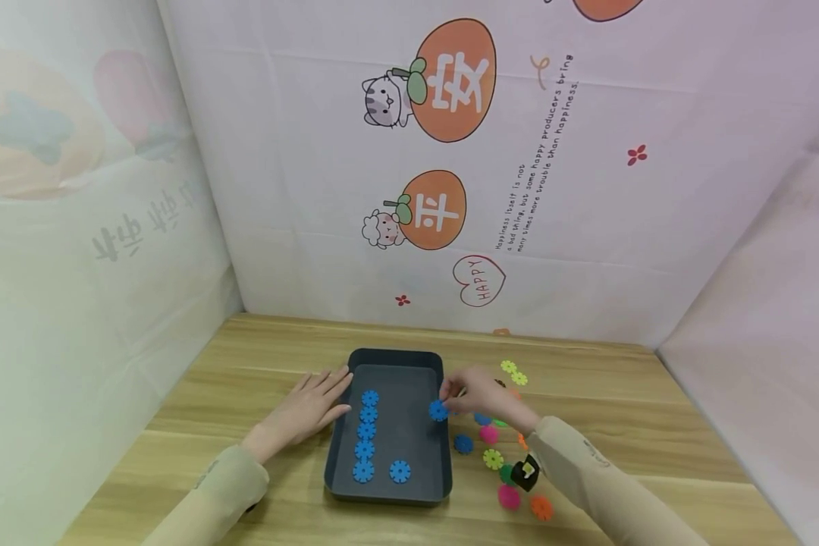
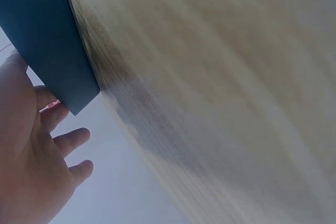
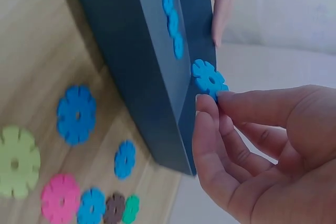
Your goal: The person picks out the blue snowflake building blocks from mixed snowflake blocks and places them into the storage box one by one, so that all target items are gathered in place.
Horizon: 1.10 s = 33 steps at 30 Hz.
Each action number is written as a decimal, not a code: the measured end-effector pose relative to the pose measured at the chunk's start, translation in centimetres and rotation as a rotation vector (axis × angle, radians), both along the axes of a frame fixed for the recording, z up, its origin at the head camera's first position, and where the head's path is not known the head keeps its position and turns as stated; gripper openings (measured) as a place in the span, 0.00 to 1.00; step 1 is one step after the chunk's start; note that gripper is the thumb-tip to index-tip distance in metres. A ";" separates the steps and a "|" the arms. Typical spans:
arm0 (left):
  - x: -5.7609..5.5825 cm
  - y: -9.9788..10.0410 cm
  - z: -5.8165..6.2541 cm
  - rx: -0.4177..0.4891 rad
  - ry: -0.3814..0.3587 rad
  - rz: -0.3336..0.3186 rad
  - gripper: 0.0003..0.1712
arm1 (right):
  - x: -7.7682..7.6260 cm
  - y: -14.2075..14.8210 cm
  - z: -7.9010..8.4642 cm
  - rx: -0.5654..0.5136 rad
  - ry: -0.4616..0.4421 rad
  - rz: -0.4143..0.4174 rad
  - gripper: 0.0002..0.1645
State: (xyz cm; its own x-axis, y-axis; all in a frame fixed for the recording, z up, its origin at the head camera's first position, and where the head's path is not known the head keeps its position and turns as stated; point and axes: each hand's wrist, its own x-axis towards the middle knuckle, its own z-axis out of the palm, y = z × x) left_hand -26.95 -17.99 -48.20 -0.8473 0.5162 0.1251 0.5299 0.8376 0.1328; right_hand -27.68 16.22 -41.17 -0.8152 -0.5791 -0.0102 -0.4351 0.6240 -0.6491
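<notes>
My right hand (image 1: 474,390) pinches a blue snowflake disc (image 3: 209,78) between thumb and fingertips, over the right rim of a dark grey tray (image 1: 406,432). The disc is notched round its edge with a slot in the middle. My left hand (image 1: 307,408) has its fingers spread and touches the tray's left rim; in the left wrist view the fingers (image 2: 73,141) lie along the tray's outer wall. Inside the tray, several blue discs (image 1: 365,431) form a column on the left. One more blue disc (image 1: 400,471) lies near the front, right of that column.
Loose discs lie on the wooden table right of the tray: blue (image 1: 463,444), pink (image 1: 509,497), orange (image 1: 541,507) and yellow-green (image 1: 493,459). A small black item (image 1: 525,472) is by the right sleeve. Two yellow discs (image 1: 514,372) lie farther back. Printed cloth walls enclose the table.
</notes>
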 end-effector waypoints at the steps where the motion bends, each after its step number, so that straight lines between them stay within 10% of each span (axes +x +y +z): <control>1: 0.0 0.0 0.0 -0.003 -0.001 0.001 0.36 | 0.1 -0.3 -0.1 -0.006 0.000 0.022 0.01; 33: -0.3 -0.1 -0.2 -0.009 0.008 -0.002 0.36 | 1.7 -6.0 -3.1 0.075 -0.056 0.126 0.06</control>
State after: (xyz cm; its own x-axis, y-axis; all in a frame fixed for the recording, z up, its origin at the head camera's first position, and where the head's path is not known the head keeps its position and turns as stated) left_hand -27.23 -18.13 -48.44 -0.8452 0.5191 0.1271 0.5327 0.8376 0.1213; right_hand -26.00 10.19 -44.25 -0.7329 -0.6728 -0.1009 -0.4774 0.6143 -0.6282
